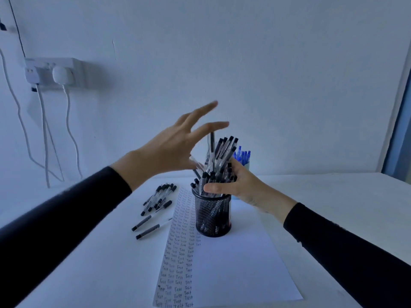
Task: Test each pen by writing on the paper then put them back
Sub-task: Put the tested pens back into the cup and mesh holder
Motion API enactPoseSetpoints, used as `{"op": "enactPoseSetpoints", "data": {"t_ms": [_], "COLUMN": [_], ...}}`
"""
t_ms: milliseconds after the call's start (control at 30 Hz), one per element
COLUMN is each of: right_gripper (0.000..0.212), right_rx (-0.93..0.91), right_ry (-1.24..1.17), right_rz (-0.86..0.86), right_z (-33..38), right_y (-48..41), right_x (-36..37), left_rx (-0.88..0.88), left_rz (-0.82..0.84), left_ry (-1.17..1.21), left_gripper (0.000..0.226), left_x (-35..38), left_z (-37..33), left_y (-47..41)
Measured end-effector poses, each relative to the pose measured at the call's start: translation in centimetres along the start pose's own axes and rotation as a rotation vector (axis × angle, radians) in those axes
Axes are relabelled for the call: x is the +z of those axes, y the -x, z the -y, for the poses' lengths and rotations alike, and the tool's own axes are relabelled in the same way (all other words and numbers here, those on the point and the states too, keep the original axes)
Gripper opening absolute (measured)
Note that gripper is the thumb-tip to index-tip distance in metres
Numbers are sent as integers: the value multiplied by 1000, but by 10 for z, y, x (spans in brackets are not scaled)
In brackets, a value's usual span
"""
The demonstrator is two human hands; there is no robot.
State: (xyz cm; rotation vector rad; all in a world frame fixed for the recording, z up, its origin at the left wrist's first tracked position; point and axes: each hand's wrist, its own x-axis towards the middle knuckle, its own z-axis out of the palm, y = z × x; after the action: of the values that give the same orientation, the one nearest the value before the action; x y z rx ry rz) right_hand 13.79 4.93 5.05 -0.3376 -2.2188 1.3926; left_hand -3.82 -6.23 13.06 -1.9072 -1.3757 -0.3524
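Paper (233, 263) carries columns of "Test" down its left part and the rest is blank, so I judge testing well along, not finished. Black pens (222, 152) stand in the mesh cup (212, 216) on the paper's far end. My right hand (242, 185) has its fingers curled round that bundle at the rim. My left hand (171, 150) hovers above, fingers spread wide, holding nothing. Loose pens (158, 201) lie left of the paper, not yet put back. The table (333, 207) gives most room on the right.

Black-capped pens (219, 156) upright in mesh cup (213, 215)
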Motion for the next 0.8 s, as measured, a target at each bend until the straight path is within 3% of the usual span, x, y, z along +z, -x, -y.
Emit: {"op": "enactPoseSetpoints", "data": {"t_ms": [133, 200, 300, 367, 467, 600, 667, 800], "right_gripper": [86, 87, 77, 71, 66, 69, 69, 63], "right_rx": [-12, -8, 2, 4, 5, 2, -2, 9], "right_ry": [5, 11, -4, -15, -14, -1, -13, -23], "right_rz": [-15, -8, 16, 28, 17, 17, 28, 28], "right_z": [-4, -4, -2, 0, 1, 1, 2, 2], "right_y": [-4, -5, -3, -1, -1, -1, -1, 0], "right_x": [0, 0, -1, -2, -2, -2, -2, -2], "left_rx": [-174, -278, -421, -432, -478, -503, -529, -519], "left_rz": [-55, 31, 337, 422, 383, 86, -15, 166], "left_ry": [205, 332, 679, 779, 859, 1129, 1185, 912], "left_gripper": [118, 115, 83, 53, 30, 45, 41, 21], "left_x": [9, 4, -16, -23, -33, -46, -40, -20], "left_z": [0, 2, 4, 9, 19, 32, 35, 19], "left_y": [18, 20, 16, 13, 8, 9, 11, 13]}}
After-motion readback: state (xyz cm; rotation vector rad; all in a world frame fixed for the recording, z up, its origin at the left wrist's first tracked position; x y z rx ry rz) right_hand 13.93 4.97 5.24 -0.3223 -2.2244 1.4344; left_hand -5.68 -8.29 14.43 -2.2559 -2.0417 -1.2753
